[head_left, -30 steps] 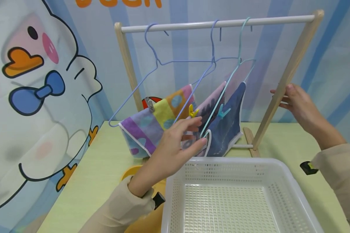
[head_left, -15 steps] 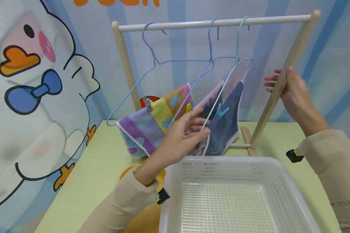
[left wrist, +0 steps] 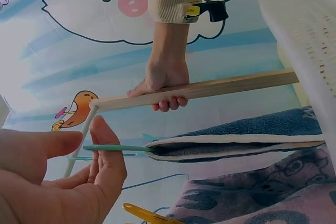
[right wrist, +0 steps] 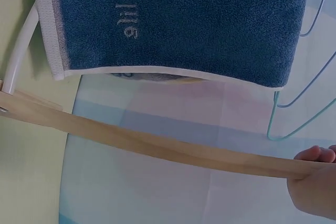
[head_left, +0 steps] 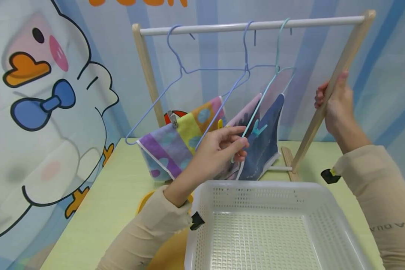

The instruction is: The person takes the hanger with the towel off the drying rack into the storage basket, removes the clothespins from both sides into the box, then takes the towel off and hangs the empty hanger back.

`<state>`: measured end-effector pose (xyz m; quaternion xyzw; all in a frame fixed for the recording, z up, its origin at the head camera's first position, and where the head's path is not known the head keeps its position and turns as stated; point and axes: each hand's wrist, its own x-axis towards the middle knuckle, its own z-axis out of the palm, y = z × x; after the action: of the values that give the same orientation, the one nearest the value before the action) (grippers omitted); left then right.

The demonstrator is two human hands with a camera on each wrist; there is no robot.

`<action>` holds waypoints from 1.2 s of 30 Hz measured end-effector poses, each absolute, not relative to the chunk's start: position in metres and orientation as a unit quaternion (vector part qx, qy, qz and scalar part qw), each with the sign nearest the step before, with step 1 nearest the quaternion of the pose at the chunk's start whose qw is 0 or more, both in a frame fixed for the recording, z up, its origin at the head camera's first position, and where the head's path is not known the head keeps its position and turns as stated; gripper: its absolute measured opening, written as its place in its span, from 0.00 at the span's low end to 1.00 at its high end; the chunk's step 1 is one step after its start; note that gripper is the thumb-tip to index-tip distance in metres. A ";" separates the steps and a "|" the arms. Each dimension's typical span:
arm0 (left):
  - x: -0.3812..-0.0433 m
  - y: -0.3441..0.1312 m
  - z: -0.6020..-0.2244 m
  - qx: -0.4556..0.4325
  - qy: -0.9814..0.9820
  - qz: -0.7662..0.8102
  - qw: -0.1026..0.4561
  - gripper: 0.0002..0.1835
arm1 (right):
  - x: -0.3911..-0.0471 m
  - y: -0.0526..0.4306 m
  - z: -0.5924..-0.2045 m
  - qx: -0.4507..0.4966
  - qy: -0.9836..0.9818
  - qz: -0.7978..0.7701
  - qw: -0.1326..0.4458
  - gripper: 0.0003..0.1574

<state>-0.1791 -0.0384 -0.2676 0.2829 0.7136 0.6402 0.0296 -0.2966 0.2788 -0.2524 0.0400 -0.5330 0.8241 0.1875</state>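
At the near end of a teal hanger (head_left: 263, 95), my left hand (head_left: 222, 150) has its thumb and fingers curled around the wire. A folded dark blue towel (head_left: 268, 150) hangs over this hanger with a light blue clothespin (head_left: 259, 128) on it. In the left wrist view the hanger's end (left wrist: 100, 147) lies between thumb and fingers. My right hand (head_left: 339, 107) grips the right wooden post (head_left: 348, 58) of a small clothes rack, fingers wrapped behind it. The right wrist view shows that hand only partly, at the edge, on the post (right wrist: 173, 153).
Two purple-blue hangers (head_left: 179, 62) hang further left on the white rail (head_left: 216, 28), bearing a multicolored towel (head_left: 162, 144) with a metal clip (head_left: 172, 118) and a pinkish towel (head_left: 237, 118). A white perforated basket (head_left: 256, 184) stands in front, beside a yellow tub (head_left: 170, 249).
My right hand has moved up the post and its loose fingers now wrap around it. My left hand has shifted slightly right and curled its fingers around the teal hanger's end.
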 end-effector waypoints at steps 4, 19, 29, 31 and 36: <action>-0.182 -0.036 -0.266 0.276 0.712 0.645 0.039 0.21 | -0.297 0.278 -0.253 0.029 -0.534 0.825 0.185 0.37; -0.187 -0.025 -0.262 0.258 0.722 0.640 0.044 0.14 | -0.302 0.271 -0.255 0.017 -0.552 0.804 0.219 0.37; -0.191 -0.024 -0.264 0.245 0.746 0.619 -0.012 0.14 | -0.304 0.270 -0.261 0.039 -0.557 0.795 0.237 0.36; -0.191 -0.023 -0.264 0.247 0.743 0.621 -0.018 0.14 | -0.304 0.271 -0.261 0.042 -0.556 0.794 0.240 0.36; -0.191 -0.023 -0.263 0.260 0.731 0.631 -0.029 0.14 | -0.303 0.273 -0.261 0.045 -0.556 0.794 0.243 0.36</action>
<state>-0.1908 -0.0226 -0.2632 0.2602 0.7306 0.6306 -0.0287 -0.3026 0.2727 -0.2607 0.0447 -0.5561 0.7937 0.2425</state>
